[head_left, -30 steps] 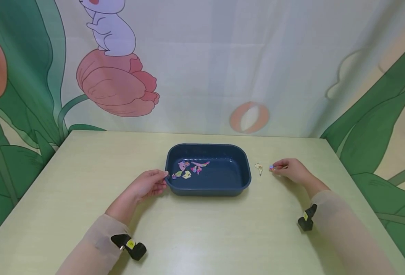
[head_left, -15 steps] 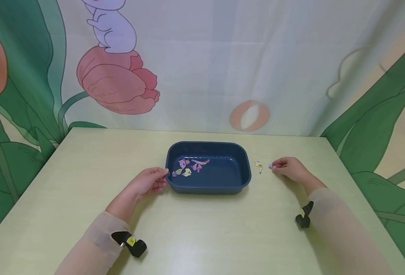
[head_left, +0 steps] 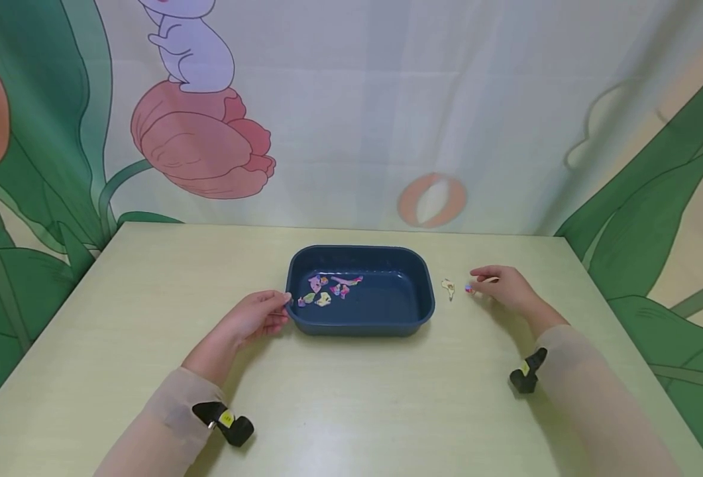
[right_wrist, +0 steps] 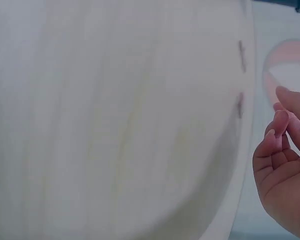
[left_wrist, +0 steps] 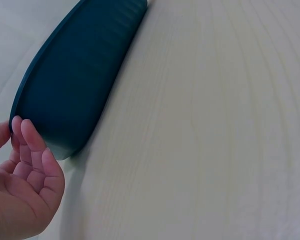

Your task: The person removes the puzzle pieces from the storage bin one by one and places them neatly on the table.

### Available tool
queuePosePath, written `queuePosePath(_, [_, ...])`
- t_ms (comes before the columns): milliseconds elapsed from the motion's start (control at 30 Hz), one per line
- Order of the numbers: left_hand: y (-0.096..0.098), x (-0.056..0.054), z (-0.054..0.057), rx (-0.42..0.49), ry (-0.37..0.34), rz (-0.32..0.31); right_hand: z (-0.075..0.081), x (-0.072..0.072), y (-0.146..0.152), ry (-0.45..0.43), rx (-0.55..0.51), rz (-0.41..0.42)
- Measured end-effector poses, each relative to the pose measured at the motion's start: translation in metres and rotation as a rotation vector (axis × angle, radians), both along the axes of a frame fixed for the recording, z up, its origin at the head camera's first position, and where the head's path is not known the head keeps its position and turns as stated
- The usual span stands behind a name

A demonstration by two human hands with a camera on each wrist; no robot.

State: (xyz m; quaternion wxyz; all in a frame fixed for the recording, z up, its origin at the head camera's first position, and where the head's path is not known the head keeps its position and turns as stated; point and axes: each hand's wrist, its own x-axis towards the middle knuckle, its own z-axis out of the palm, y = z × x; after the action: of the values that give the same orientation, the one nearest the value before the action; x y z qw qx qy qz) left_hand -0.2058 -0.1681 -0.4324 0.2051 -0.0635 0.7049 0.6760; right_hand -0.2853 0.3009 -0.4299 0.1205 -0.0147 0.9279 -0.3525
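My left hand pinches the left rim of a dark blue rectangular tray, thumb outside view of the inner wall in the left wrist view, fingertips against the outer wall. Inside the tray, toward its left, lie several small flat colourful pieces in pink, purple, green and yellow. My right hand hovers right of the tray, thumb and fingers parted with nothing between them. Just by its fingertips a small pink-and-blue piece lies on the table. Between that and the tray lies a pale yellow piece.
The pale wooden table extends around the tray on all sides. Behind its far edge hangs a curtain printed with a rabbit, flowers and leaves. A small black camera is strapped to each sleeve.
My right thumb and fingers have parted and let go of the small pink-and-blue piece, which now lies on the table. My left hand has kept its hold on the tray's rim.
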Motion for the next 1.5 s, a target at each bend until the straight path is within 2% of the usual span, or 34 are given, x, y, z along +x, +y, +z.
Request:
queuePosePath(200, [0.0,-0.001,0.001,-0.007,0.002,0.0,0.013,0.001,-0.017,0.044,-0.041,0.028])
queuePosePath(500, [-0.001,-0.001,0.0,-0.005,0.002,-0.004,0.023,0.004,-0.044,0.073,-0.214,0.061])
queuePosePath(667, [-0.002,-0.001,-0.001,-0.001,0.006,-0.004,0.029,0.006,-0.062,0.067,-0.229,0.065])
queuePosePath(1067, [-0.002,0.001,0.002,-0.003,-0.001,-0.002,0.03,0.006,-0.114,0.161,-0.341,0.136])
queuePosePath(1500, [0.0,0.001,0.002,-0.006,-0.002,-0.003,0.026,0.003,-0.159,0.159,-0.425,0.239])
